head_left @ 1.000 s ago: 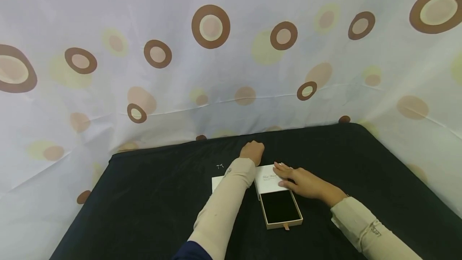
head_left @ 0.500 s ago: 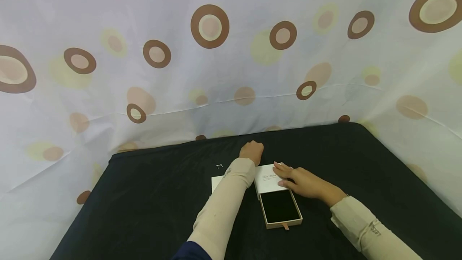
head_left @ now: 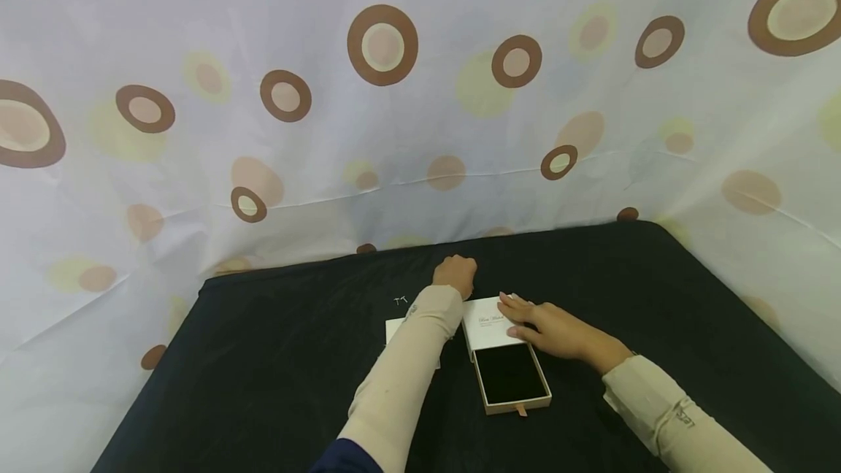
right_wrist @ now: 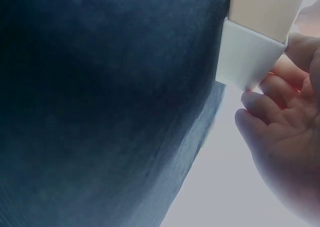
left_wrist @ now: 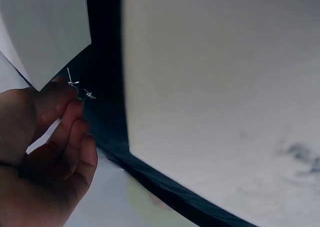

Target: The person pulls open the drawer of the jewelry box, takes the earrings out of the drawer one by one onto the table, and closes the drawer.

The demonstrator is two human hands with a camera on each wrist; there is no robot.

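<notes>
A white box sleeve [head_left: 484, 325] with small printed lettering lies on the black cloth. Its drawer [head_left: 511, 374], black inside with a pale rim and a small orange tab, is pulled out toward me. My right hand [head_left: 555, 330] rests on the sleeve's right part, fingers spread over the top; in the right wrist view its thumb lies by a sleeve corner. By the sleeve's far left corner is my left hand [head_left: 455, 275]. The left wrist view shows its fingers [left_wrist: 75, 142] curled toward the thumb; whether anything is pinched there is hidden.
Two small silvery T-shaped pieces [head_left: 400, 301] lie left of my left hand. A second white flat item [head_left: 393, 328] sits partly hidden under my left forearm. Spotted curtain [head_left: 381, 122] hangs behind and beside the cloth-covered table [head_left: 276, 371].
My left hand and forearm have shifted very slightly left, showing a bit more of the second white item. The right hand and the box stay put.
</notes>
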